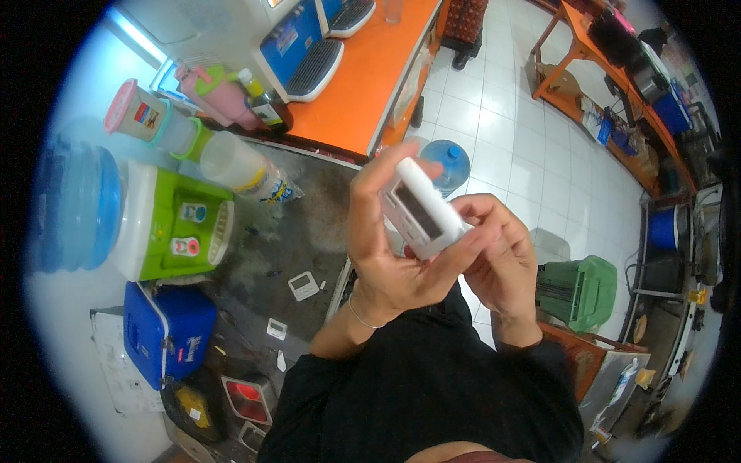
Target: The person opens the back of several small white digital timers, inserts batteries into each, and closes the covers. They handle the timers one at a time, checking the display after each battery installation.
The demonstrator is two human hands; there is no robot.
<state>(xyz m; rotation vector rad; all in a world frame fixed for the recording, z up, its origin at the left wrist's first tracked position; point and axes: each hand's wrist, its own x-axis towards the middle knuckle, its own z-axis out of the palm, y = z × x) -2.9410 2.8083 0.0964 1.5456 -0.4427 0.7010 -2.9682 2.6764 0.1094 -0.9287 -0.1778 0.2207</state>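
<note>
In front of my chest, my left hand (386, 266) is closed around a small white digital device like a kitchen timer (424, 204). The device is tilted, and its dark screen and a few buttons face up to the left. My right hand (500, 266) has its fingers curled in at the device's lower right corner, where they press against it; what they grip there is partly hidden. On the dark counter to the left lie a similar white device (303, 286), a smaller white frame-like piece (276, 329) and a white sliver (281, 360).
A green-and-white water dispenser (174, 224) with a blue bottle stands at the left, above a blue cooler box (170, 332). An orange counter (351, 100) carries a drinks machine. On the tiled floor are a blue water jug (448, 166) and a green bin (579, 293).
</note>
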